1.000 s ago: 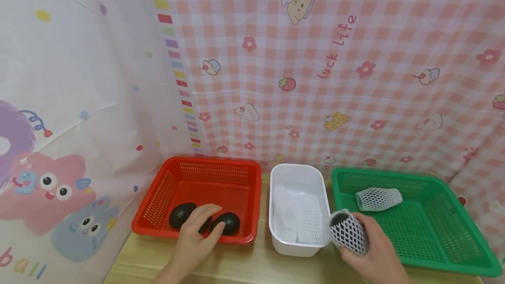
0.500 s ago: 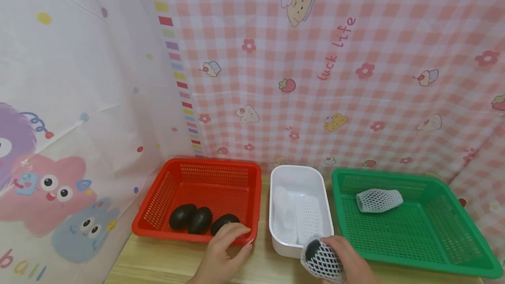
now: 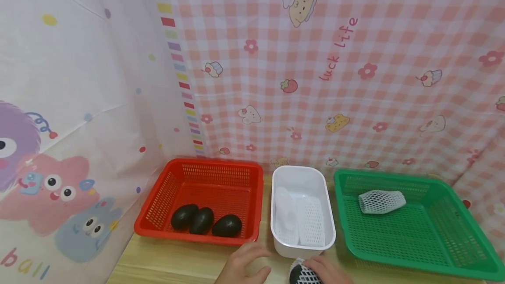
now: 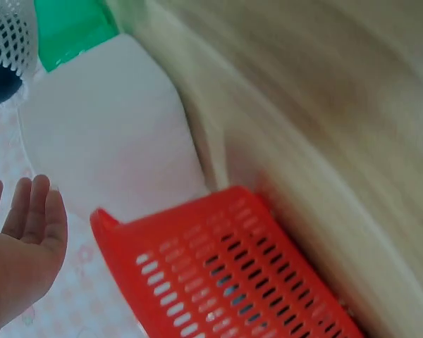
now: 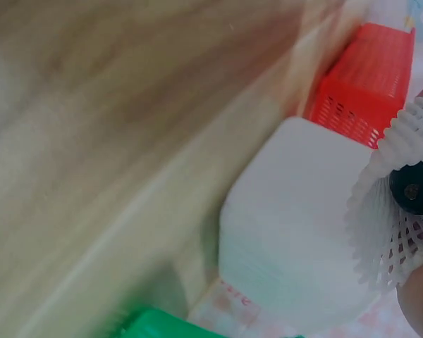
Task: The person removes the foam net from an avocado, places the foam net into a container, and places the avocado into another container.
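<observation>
In the head view my right hand (image 3: 329, 271) grips a dark avocado (image 3: 296, 274) wrapped in a white foam net sleeve (image 3: 309, 278), low at the front edge. The right wrist view shows the avocado's end (image 5: 414, 189) inside the net's open mouth. My left hand (image 3: 243, 265) is just left of it, fingers loosely bent and apart, touching nothing. Three bare avocados (image 3: 226, 226) lie in the front of the red basket (image 3: 221, 239). White foam nets (image 3: 313, 220) lie in the white bin (image 3: 304, 249) between the baskets.
To the right stands a green basket (image 3: 418, 262) with a white foam-netted piece (image 3: 382, 201) at its back; its contents are hard to tell. A wooden table (image 3: 169, 260) bears everything. Patterned cloth (image 3: 268, 100) hangs behind and at the left.
The left hand has withdrawn from over the avocados in the red basket, moving right and toward me. The right hand has carried the netted avocado left and down, away from the green basket.
</observation>
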A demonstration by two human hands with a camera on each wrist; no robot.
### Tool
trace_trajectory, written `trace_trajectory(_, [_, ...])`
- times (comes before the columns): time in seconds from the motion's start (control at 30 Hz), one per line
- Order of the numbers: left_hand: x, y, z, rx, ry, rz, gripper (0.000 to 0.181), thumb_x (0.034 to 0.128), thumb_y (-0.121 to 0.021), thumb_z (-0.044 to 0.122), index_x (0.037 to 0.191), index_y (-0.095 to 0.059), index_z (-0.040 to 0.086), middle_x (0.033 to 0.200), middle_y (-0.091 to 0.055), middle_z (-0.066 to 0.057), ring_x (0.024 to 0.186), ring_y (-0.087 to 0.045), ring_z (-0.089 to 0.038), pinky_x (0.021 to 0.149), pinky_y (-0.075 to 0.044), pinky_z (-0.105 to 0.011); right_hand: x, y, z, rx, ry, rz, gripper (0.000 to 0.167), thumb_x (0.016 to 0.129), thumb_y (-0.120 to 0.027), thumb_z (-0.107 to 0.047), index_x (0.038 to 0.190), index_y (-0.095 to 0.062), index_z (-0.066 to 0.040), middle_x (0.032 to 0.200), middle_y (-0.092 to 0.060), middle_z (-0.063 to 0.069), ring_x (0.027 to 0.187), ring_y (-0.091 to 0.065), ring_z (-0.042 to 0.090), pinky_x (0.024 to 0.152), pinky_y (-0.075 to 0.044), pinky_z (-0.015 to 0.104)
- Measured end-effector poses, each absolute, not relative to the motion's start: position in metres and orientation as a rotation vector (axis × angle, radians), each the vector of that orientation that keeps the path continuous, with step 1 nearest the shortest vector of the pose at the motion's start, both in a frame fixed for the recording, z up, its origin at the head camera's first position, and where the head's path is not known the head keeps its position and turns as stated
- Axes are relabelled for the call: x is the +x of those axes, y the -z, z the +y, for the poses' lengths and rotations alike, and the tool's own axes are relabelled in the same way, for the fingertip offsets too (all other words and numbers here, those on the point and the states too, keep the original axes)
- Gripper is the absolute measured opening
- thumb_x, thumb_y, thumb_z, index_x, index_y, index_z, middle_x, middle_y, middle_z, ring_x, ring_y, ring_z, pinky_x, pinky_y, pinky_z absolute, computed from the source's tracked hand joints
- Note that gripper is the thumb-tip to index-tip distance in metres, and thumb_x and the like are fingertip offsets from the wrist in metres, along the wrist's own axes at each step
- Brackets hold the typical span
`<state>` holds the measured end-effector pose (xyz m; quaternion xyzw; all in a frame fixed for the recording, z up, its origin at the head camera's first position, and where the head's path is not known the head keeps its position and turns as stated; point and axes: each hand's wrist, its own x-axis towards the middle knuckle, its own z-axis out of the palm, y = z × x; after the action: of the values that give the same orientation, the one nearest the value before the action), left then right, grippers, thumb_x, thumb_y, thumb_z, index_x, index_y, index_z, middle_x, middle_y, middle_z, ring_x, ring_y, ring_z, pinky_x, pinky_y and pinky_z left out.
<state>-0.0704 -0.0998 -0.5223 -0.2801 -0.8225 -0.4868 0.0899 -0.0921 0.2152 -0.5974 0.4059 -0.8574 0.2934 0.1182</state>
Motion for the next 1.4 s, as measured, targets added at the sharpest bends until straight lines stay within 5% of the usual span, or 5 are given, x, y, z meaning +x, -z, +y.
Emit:
trace_trajectory(0.23, [-0.075,0.543,-0.095,-1.008,1.502,-2.681,0.030,0.0978,-0.074,0.022,0.126,-0.071,0.013,0.122,-0.068,0.000,0.109,-0.062,-0.011,0.091,-0.055,-0.031,-0.073,0.580,0.191,1.164,-0.943,-2.455,0.052,0.088,-0.084,-0.044,0.125,-0.064,-0.014,0.110,-0.062,0.002,0.094,-0.060,0.003,0.072,-0.052,0.019])
trace_trajectory(0.53, [-0.106,0.644,-0.090,-1.203,1.359,-2.863,0.037,0.0974,-0.071,0.037,0.130,-0.069,0.019,0.122,-0.066,0.012,0.108,-0.058,0.000,0.091,-0.051,-0.025,-0.070,0.576,0.180,1.188,-0.865,-2.597,0.047,0.095,-0.076,-0.047,0.120,-0.066,-0.009,0.111,-0.063,0.001,0.097,-0.059,0.003,0.074,-0.053,0.022])
trace_trajectory(1.07, [-0.095,0.595,-0.079,-1.245,1.420,-2.909,0.033,0.0980,-0.071,0.026,0.124,-0.071,0.006,0.114,-0.069,0.004,0.104,-0.058,0.000,0.093,-0.050,-0.024,-0.086,0.606,0.185,1.154,-1.055,-2.884,0.059,0.094,-0.076,-0.046,0.130,-0.061,-0.002,0.117,-0.067,0.012,0.105,-0.062,0.011,0.084,-0.056,0.032])
trace_trajectory(1.3, [-0.100,0.623,-0.077,-1.355,1.282,-2.828,0.033,0.1001,-0.068,0.022,0.127,-0.069,0.004,0.118,-0.070,-0.001,0.107,-0.060,-0.003,0.094,-0.050,-0.022,-0.108,0.644,0.210,1.047,-1.290,-3.127,0.062,0.091,-0.079,-0.032,0.133,-0.059,0.009,0.123,-0.066,0.020,0.115,-0.061,0.016,0.098,-0.051,0.037])
trace_trajectory(1.4, [-0.100,0.629,-0.076,-1.337,1.322,-2.829,0.034,0.1004,-0.068,0.024,0.129,-0.069,0.005,0.119,-0.069,0.001,0.108,-0.059,-0.001,0.095,-0.049,-0.023,-0.097,0.641,0.217,0.909,-1.257,-3.149,0.058,0.090,-0.080,-0.038,0.131,-0.063,-0.001,0.118,-0.069,0.007,0.104,-0.060,0.004,0.087,-0.052,0.030])
